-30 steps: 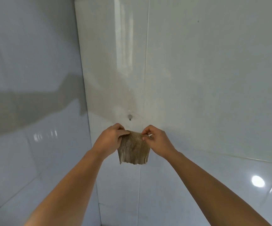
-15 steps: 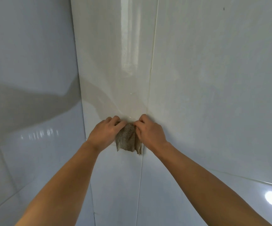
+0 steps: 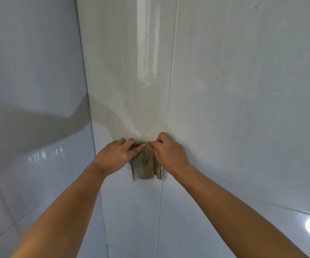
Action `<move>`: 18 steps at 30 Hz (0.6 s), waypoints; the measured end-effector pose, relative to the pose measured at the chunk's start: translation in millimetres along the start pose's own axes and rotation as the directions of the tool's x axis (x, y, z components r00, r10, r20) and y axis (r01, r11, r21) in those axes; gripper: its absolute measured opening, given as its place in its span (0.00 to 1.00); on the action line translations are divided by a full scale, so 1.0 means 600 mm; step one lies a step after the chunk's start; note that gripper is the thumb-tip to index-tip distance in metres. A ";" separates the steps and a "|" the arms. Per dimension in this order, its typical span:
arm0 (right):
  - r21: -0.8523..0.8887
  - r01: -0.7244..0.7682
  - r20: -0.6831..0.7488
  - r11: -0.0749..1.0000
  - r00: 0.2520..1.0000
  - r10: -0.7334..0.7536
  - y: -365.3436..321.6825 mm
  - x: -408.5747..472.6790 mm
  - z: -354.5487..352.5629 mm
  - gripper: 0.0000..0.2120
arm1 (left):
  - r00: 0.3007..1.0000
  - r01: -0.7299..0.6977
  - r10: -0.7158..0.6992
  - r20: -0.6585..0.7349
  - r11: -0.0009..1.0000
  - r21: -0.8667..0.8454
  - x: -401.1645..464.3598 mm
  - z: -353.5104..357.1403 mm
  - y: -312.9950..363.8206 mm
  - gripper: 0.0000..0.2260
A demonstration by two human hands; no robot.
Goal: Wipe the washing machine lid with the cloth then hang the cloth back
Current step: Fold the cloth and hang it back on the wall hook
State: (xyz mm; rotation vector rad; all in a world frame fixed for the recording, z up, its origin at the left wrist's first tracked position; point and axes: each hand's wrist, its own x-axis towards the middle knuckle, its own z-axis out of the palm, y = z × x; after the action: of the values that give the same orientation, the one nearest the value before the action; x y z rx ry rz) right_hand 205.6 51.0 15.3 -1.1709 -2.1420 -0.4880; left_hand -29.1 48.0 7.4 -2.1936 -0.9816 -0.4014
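Note:
A small brownish mesh cloth (image 3: 145,165) hangs flat against the tiled wall, near a corner. My left hand (image 3: 114,157) pinches its top left edge and my right hand (image 3: 170,154) pinches its top right edge, both pressed to the wall. The wall hook seen earlier is hidden behind the cloth and my fingers; only a clear round pad edge (image 3: 147,136) shows just above the cloth. The washing machine is out of view.
Glossy white tiled walls (image 3: 243,90) meet in a corner at left (image 3: 87,108). A vertical grout line (image 3: 171,71) runs down to the cloth. My forearms fill the lower part of the view.
Both hands rose with the cloth to the wall and moved closer together, covering the hook that showed above them one second ago. The cloth now lies against the tiles.

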 end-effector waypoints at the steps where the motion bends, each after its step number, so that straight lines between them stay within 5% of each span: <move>1: -0.005 -0.004 0.005 1.000 1.000 0.004 -0.002 0.000 -0.001 0.05 | 1.000 0.012 -0.012 0.003 1.000 0.004 0.001 -0.001 0.004 0.33; 6: -0.032 -0.011 0.037 0.999 0.999 0.012 -0.005 -0.012 0.003 0.06 | 0.984 0.177 -0.177 0.012 0.980 -0.092 -0.007 0.021 0.030 0.34; 10: -0.008 -0.035 0.097 0.999 0.995 0.036 -0.006 -0.034 0.016 0.13 | 0.930 0.357 -0.365 0.036 0.879 -0.317 -0.008 0.036 0.076 0.25; 13: 0.015 -0.013 0.105 1.000 0.994 0.012 -0.013 -0.060 0.027 0.13 | 0.863 0.460 -0.494 0.103 0.687 -0.562 -0.004 0.044 0.118 0.24; 18: 0.050 -0.051 0.144 0.997 0.989 0.043 -0.031 -0.107 0.052 0.28 | 0.779 0.504 -0.565 0.273 0.306 -0.807 -0.029 0.059 0.167 0.27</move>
State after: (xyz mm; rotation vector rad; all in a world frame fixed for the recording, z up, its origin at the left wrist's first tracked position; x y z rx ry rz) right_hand 204.3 20.3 -52.0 -1.2566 -2.2280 -0.3321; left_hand 34.1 15.9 -73.7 -2.5514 -1.7670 -1.5920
